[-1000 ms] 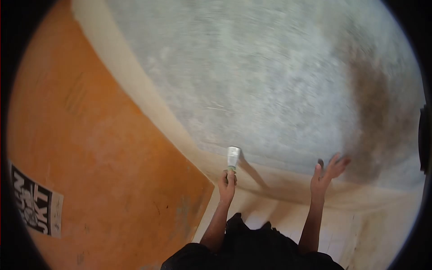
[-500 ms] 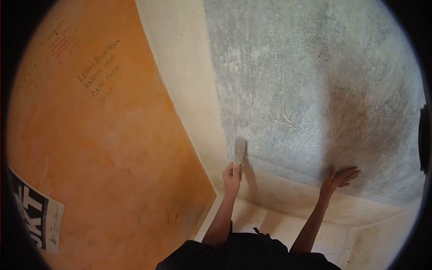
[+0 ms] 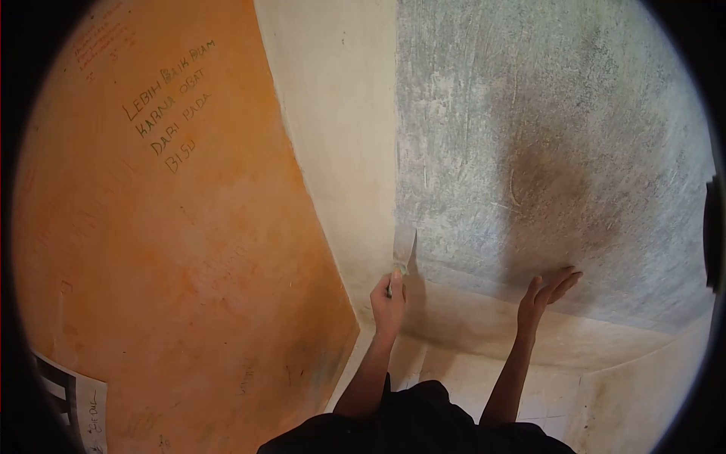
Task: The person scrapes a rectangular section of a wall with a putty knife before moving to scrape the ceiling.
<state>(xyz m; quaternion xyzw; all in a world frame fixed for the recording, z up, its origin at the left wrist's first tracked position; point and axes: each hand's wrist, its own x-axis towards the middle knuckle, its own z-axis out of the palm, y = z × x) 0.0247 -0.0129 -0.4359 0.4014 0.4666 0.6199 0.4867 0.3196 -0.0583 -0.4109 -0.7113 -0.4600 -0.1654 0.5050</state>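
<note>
My left hand (image 3: 389, 304) is wrapped round the handle of a putty knife (image 3: 405, 246). Its broad metal blade points up and lies over the lower left edge of a rough grey patch (image 3: 461, 151) on the wall. Further right, my right hand (image 3: 541, 300) has its fingers stretched out, angled up to the right near the lower part of the patch. Nothing is in that hand. Most of the knife's handle is hidden inside my left fist.
An orange wall (image 3: 219, 287) with handwriting stands at the left, with a poster (image 3: 91, 401) low on it. A cream strip (image 3: 333, 98) runs between it and the patch. Below the patch is a cream band of wall (image 3: 484, 333), with pale tiles (image 3: 544, 401) under it.
The view has shifted, so the grey patch and its border sit further right. My right hand has moved left and lifted slightly; the putty knife is now nearer the patch's left edge.
</note>
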